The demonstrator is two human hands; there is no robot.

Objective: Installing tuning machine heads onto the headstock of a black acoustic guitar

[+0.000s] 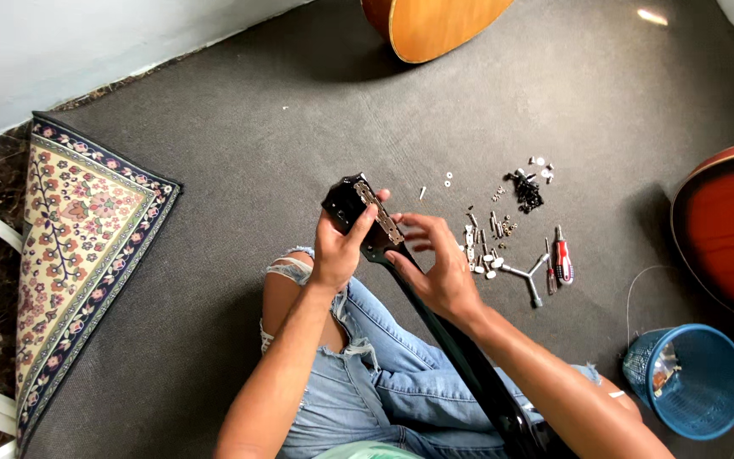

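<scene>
Seated person, overhead view. Left hand (335, 246) closes its grip around the black guitar headstock (350, 204), held above the lap. Right hand (439, 270) steadies the neck just below, fingers (414, 223) touching the metal tuner strip (381, 214). Loose screws and pegs (490, 242) and a screwdriver (561, 259) lie nearby on the carpet (239, 144).

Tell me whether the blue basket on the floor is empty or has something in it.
Not empty. The blue basket stands upright, and a crumpled shiny wrapper lies against its inner wall; the rest of the inside looks bare.

glossy black headstock (346, 204), metal plate (380, 212) (shiny)
</scene>
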